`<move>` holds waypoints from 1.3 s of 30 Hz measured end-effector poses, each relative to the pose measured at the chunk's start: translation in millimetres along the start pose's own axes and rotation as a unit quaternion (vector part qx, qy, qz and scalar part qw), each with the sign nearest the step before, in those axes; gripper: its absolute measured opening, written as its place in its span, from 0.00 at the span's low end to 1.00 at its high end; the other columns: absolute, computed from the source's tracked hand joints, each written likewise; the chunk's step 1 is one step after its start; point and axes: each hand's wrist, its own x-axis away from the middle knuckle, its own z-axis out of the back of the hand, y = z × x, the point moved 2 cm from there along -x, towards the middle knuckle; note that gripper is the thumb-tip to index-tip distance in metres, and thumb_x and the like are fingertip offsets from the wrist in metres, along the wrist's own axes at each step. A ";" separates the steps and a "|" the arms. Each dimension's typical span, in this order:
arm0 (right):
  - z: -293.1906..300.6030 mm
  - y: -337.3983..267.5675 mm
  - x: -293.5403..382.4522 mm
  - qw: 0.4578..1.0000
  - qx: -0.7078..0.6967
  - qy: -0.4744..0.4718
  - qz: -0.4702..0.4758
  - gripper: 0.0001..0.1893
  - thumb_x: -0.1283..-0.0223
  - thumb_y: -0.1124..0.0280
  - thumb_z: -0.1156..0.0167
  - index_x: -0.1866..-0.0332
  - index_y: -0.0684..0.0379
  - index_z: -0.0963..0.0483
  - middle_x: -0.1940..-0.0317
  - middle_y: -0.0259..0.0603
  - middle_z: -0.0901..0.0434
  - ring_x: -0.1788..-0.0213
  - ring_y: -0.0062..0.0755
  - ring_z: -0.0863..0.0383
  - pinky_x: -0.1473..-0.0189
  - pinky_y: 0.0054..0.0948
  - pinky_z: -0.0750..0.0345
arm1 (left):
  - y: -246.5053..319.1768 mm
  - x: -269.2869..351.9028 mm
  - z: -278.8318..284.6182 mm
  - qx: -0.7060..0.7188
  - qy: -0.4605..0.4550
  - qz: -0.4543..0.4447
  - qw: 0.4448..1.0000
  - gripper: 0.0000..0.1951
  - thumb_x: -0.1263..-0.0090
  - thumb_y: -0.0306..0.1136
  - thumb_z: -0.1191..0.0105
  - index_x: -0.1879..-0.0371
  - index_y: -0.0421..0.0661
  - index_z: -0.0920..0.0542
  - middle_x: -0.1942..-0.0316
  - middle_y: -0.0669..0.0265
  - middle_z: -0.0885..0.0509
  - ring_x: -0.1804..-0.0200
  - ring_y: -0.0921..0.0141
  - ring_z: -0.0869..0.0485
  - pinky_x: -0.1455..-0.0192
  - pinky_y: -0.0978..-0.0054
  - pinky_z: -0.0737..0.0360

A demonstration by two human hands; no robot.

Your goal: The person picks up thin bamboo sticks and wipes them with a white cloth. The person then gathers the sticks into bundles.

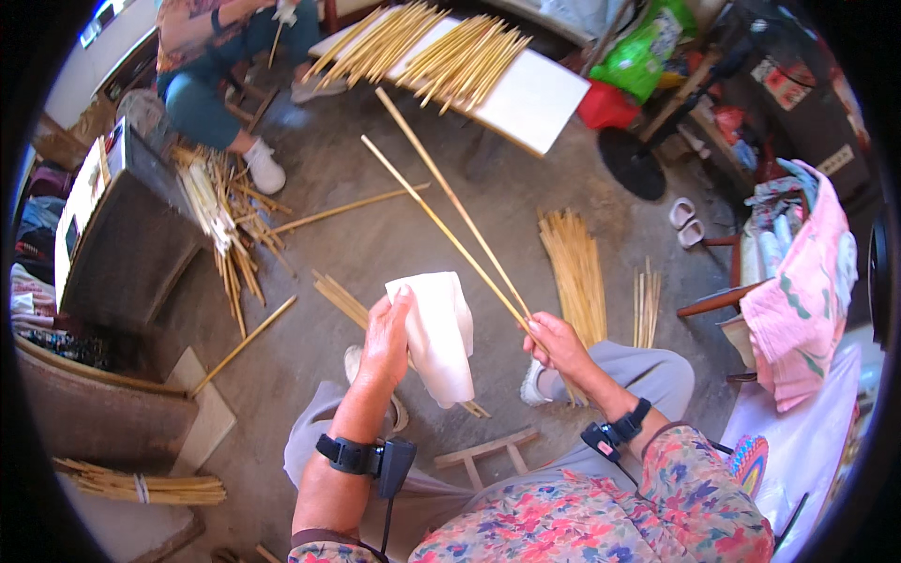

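A folded white cloth (438, 338) hangs from my left hand (387, 334), its top edge pinched under the thumb. To its right, my right hand (556, 341) grips the near ends of two long, thin sticks (450, 219), bamboo or cane by their look. The sticks slant up and away to the left, their far ends slightly apart. Cloth and sticks do not touch. On the floor behind the cloth lie a few more sticks (345, 299), partly hidden by it.
A white-topped low table (538, 105) bears heaps of sticks (464, 60). Stick bundles lie at right (574, 274) and lower left (148, 485). A loose pile (225, 211) spreads by a seated person (204, 77). At right stands a chair with pink cloth (795, 310); a wooden frame (486, 450) lies between my legs.
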 end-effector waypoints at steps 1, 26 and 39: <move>2.8 -13.2 14.8 0.998 -0.056 -0.026 -0.017 0.12 0.39 0.63 0.57 0.63 0.61 0.32 0.82 0.31 0.30 0.86 0.11 0.39 0.85 0.11 0.40 | -1.7 0.4 -8.5 0.013 -0.006 0.003 1.000 0.19 0.35 0.43 0.60 0.61 0.37 0.28 0.70 0.66 0.23 0.69 0.76 0.25 0.66 0.81 0.28; -44.1 -39.8 77.6 0.995 0.061 0.005 0.075 0.10 0.39 0.68 0.57 0.64 0.64 0.31 0.84 0.29 0.33 0.82 0.18 0.34 0.79 0.21 0.35 | -16.6 10.7 -87.4 0.256 -0.067 -0.010 0.964 0.11 0.34 0.37 0.59 0.62 0.42 0.29 0.67 0.66 0.23 0.64 0.72 0.24 0.59 0.75 0.26; 39.6 9.0 220.0 0.933 0.356 0.061 0.013 0.10 0.40 0.69 0.59 0.64 0.61 0.31 0.85 0.35 0.33 0.80 0.25 0.31 0.75 0.23 0.33 | 28.3 -44.6 -30.8 0.213 0.146 -0.051 0.965 0.13 0.38 0.42 0.57 0.69 0.44 0.27 0.79 0.66 0.25 0.82 0.72 0.27 0.83 0.76 0.29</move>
